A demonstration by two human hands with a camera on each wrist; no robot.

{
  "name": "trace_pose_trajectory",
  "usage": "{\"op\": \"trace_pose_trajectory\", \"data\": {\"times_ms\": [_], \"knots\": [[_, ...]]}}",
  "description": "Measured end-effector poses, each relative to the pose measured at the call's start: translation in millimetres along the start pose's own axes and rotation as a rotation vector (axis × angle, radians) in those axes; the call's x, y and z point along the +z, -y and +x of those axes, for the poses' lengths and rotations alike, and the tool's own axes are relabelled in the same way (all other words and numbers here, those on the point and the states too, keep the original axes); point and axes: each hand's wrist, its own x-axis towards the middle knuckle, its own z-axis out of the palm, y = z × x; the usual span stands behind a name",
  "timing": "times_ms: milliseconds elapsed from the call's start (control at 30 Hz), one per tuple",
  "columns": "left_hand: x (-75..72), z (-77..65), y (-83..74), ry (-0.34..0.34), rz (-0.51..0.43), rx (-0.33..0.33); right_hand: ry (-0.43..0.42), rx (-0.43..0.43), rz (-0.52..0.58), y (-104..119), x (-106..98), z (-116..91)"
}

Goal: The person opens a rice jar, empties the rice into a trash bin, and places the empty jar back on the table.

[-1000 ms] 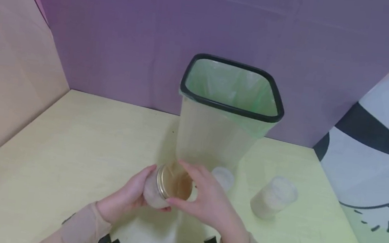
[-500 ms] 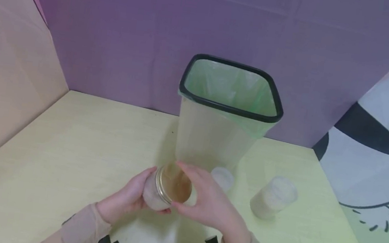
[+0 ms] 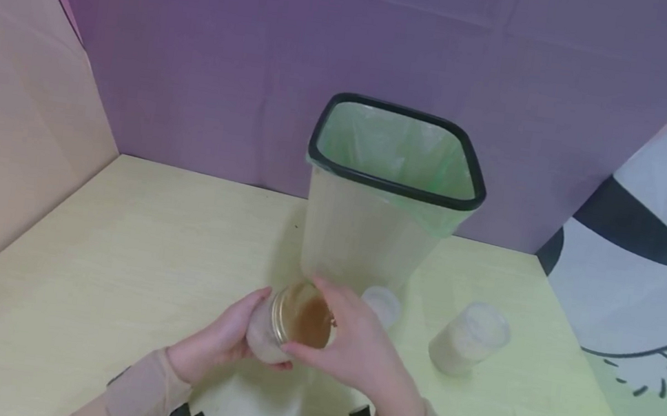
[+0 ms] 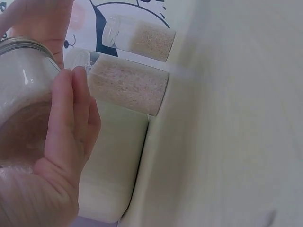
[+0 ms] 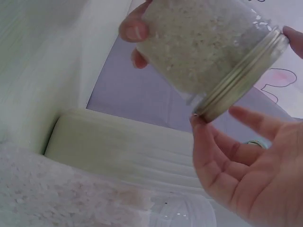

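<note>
Left wrist view: jar (image 4: 23, 80) cut off by edge. Head view: container (image 3: 382, 304) mostly behind right hand (image 3: 357, 341).

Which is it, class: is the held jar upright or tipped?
The jar is tipped: in the head view, its gold lid slants toward the right hand.

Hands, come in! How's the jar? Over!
Left grip holding tilted jar. Right grip on gold lid; lid on jar. Bin stands beyond, not blocking.

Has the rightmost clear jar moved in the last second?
No. In the head view, the rightmost clear jar stands in the same spot relative to the bin, with no visible shift either way.
</note>
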Motion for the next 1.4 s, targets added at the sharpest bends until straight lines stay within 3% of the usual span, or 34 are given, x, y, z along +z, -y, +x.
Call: {"op": "trace_pose_trajectory", "data": {"times_ms": [200,467,767,1033,1167,1400], "knots": [[-0.1,0.0,-0.2,-0.024,0.014,-0.012,0.012,-0.135,0.005,-4.8,-0.6,-0.3],[0.3,2.1,0.6,-0.011,0.038,-0.009,0.045,0.076,-0.043,0.6,-0.4,0.1],[0.2,2.6,1.4,-0.052,0.068,0.000,0.040,-0.113,-0.021,-5.9,-1.4,-2.9],[0.0,1.5,1.4,-0.055,0.095,0.002,0.036,0.026,-0.067,-1.0,5.2,-1.6],[-0.3,2.0,1.5,-0.096,0.106,-0.014,0.024,-0.009,-0.067,-2.5,3.4,-2.0],[-0.8,3.3,-0.5,-0.147,0.058,-0.028,-0.026,-0.059,0.052,-6.4,-2.7,-0.8]]}}
